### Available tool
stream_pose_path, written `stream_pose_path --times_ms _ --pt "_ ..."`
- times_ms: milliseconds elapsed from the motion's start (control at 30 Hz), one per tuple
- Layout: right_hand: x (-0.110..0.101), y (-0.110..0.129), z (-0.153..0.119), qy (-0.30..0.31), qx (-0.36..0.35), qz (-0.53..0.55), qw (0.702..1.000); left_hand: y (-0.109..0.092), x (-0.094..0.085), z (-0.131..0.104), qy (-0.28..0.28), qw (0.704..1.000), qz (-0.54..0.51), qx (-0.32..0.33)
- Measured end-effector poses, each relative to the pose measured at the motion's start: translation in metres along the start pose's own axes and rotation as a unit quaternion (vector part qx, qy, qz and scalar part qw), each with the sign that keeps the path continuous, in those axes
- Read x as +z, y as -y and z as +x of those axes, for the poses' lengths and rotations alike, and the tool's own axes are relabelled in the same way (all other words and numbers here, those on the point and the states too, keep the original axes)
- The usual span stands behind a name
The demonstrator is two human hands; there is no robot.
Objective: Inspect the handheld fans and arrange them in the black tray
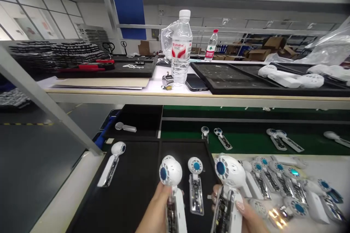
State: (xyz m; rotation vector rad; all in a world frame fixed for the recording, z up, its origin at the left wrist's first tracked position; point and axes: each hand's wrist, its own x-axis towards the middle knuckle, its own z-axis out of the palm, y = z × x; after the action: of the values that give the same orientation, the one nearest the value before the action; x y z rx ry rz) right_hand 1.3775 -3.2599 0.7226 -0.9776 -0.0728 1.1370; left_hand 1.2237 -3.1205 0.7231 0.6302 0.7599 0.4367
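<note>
We noted two fan units lying in the tray (131,189): one (112,164) near its left edge, one (196,184) near its right edge. A heap of fan units (290,189) lay on the worktop right of the tray. Behind, on the raised shelf (191,96), a water bottle (181,49) stood left of a phone (196,82).

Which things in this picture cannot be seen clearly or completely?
- Left hand and right hand: head view, cut off by the bottom edge.
- Bottle label: head view, text too small.
- Fan parts at right: head view, blurred, overlapping.
- Stacked trays at far left: head view, too distant.
</note>
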Motion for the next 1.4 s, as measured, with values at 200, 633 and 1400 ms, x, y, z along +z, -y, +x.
stream_pose_path --times_ms 200,633,1400 --pt "0.017 -0.005 -0.013 -0.025 0.06 0.102 0.993 -0.006 -0.014 -0.037 0.017 0.999 -0.03 0.025" --pt "0.052 -0.043 -0.026 -0.068 0.061 -0.061 0.994 0.012 -0.007 -0.061 0.012 0.995 -0.053 -0.085" --pt "0.111 -0.022 -0.036 0.038 0.128 0.041 0.99 -0.043 -0.007 -0.073 0.087 0.991 -0.086 0.049"
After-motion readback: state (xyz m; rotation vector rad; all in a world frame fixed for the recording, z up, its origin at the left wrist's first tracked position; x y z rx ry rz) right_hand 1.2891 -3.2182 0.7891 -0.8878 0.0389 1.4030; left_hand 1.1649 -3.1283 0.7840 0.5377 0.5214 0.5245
